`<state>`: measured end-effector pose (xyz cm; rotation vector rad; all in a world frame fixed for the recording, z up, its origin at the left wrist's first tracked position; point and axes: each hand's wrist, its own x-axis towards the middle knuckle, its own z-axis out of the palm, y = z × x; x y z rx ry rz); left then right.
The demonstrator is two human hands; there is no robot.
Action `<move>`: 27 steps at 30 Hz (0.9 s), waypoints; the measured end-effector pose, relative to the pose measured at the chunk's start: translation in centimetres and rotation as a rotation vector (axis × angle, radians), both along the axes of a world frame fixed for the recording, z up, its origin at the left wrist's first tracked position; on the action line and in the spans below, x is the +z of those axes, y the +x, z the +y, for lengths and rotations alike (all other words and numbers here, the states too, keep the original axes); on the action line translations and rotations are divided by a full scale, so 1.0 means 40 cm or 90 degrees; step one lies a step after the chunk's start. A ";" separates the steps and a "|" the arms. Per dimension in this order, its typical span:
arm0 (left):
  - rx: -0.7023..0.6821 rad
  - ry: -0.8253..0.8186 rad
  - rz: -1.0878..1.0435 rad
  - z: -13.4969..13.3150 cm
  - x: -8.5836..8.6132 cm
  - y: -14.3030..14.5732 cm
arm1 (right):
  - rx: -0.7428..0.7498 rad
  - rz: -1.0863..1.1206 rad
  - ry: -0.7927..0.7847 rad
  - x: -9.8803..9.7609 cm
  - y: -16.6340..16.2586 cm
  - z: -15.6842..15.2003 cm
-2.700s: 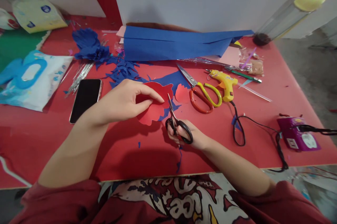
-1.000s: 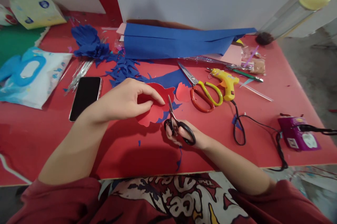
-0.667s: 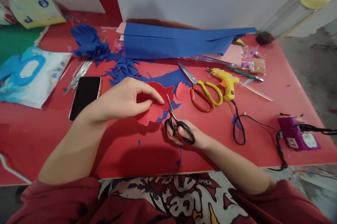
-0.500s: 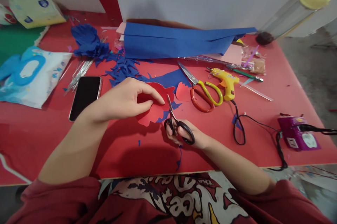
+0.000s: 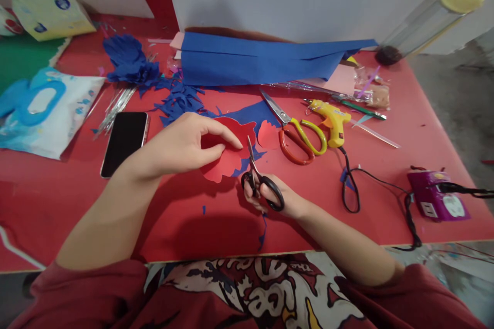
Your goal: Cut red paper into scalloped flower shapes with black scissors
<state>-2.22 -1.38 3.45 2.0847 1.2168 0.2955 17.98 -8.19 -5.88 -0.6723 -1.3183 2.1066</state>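
Between the thumb and fingers of my left hand (image 5: 193,143) is a piece of red paper (image 5: 222,168) with a wavy cut edge. My right hand (image 5: 276,196) grips small black-handled scissors (image 5: 273,194), fingers through the loops. Their blades point away from me and lie at the right edge of the red paper. A small scalloped red paper piece (image 5: 267,134) rests just beyond the blades. Blue paper scraps (image 5: 259,153) lie under and beside the red paper. Larger scissors (image 5: 295,133) with red and yellow handles lie to the right.
Behind the hands is a folded blue sheet (image 5: 250,61), with blue paper petals (image 5: 131,61) on its left. A phone (image 5: 125,141) and wipes pack (image 5: 54,113) lie left. On the right are a yellow glue gun (image 5: 332,120), its cord, and a purple power block (image 5: 438,195).
The red paper has turned slightly, its lower edge shifting up and away from me. Both hands and the scissors stay almost in the same place.
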 end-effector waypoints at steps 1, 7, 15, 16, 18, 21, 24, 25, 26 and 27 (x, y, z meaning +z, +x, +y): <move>0.014 0.009 -0.009 -0.001 -0.001 0.001 | -0.004 0.001 -0.004 -0.001 0.000 0.000; 0.121 0.032 -0.067 -0.002 -0.010 0.005 | -0.116 0.017 -0.058 -0.013 -0.012 -0.002; 0.004 -0.050 -0.035 -0.009 -0.020 0.030 | -0.374 -0.042 -0.019 -0.023 -0.023 0.013; -0.027 -0.058 -0.025 -0.011 -0.022 0.035 | -0.397 -0.048 -0.018 -0.025 -0.022 0.015; -0.086 -0.067 -0.010 -0.016 -0.029 0.045 | -0.432 -0.060 -0.020 -0.029 -0.021 0.016; -0.143 -0.074 -0.004 -0.024 -0.040 0.056 | -0.452 -0.097 -0.027 -0.032 -0.019 0.016; -0.166 -0.086 0.003 -0.028 -0.047 0.062 | -0.466 -0.122 -0.014 -0.033 -0.017 0.014; -0.168 -0.087 0.002 -0.029 -0.047 0.064 | -0.472 -0.125 -0.006 -0.034 -0.016 0.013; -0.169 -0.087 -0.001 -0.029 -0.047 0.065 | -0.479 -0.125 0.002 -0.036 -0.014 0.013; -0.168 -0.087 -0.007 -0.030 -0.047 0.066 | -0.487 -0.125 0.010 -0.039 -0.013 0.013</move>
